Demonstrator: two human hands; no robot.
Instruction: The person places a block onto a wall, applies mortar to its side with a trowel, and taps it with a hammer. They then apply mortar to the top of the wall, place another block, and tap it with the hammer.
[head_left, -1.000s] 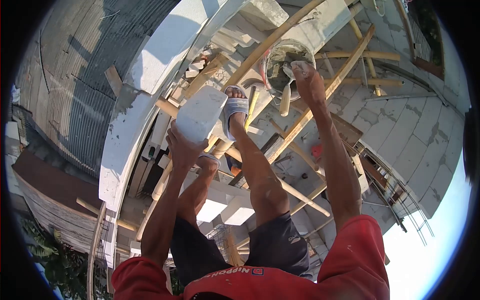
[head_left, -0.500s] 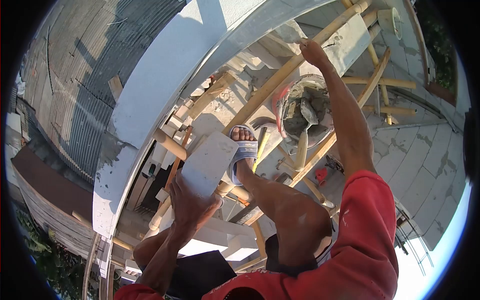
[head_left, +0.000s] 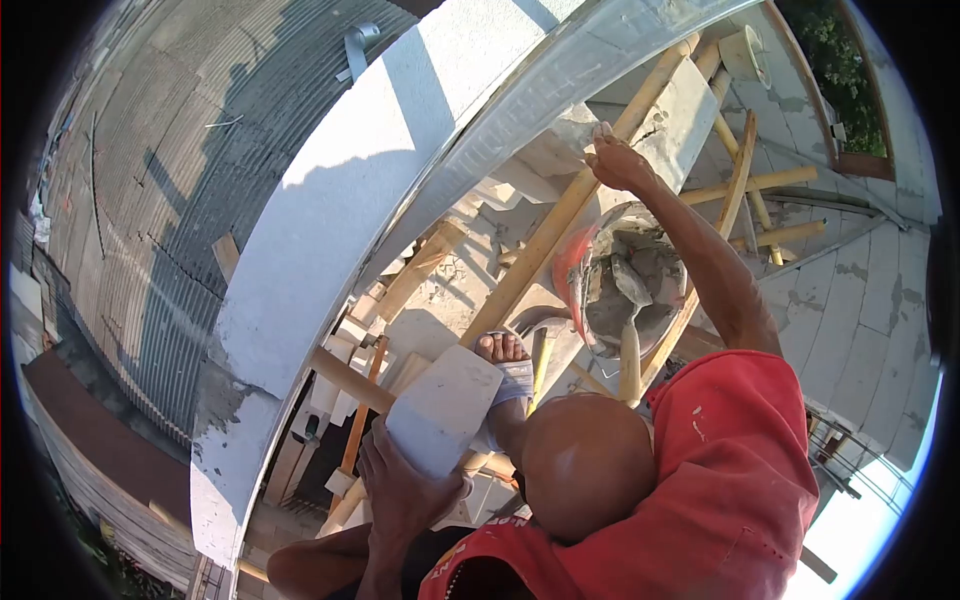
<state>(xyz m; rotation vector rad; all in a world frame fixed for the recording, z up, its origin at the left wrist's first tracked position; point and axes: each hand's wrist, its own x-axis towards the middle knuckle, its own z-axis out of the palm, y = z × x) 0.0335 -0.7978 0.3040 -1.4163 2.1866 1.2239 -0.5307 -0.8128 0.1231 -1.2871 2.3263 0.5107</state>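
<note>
the person's left hand (head_left: 403, 492) is curled round the near end of a pale block (head_left: 445, 410), fingers along one edge and the thumb side toward the other, closed on it rather than merely resting there. the block sits at a slant, low in the view, its far end just beside a sandalled foot (head_left: 514, 378); whether the two touch is hard to tell. a long bamboo pole (head_left: 544, 240) runs close by and gaps show around the footing, so a full-palm hold, well under the block, seems the right one: a loose grip could let it drop onto the bare toes or down through an opening.

the right hand (head_left: 620, 165) is stretched far forward, past a bucket (head_left: 570, 268) of wet-looking mortar (head_left: 660, 250). its fingers are bent, tips drawn together over or beside the pole; whether they pinch anything cannot be made out. a trowel (head_left: 630, 285) lies with its blade on the mortar and its handle leaning out over the rim, free of both hands.

with the body stooped over the bent knee (head_left: 588, 465), the reach calls for balance first: weight over the planted foot, a slow arm, and a forearm high enough to clear the bucket and that jutting handle.
</note>
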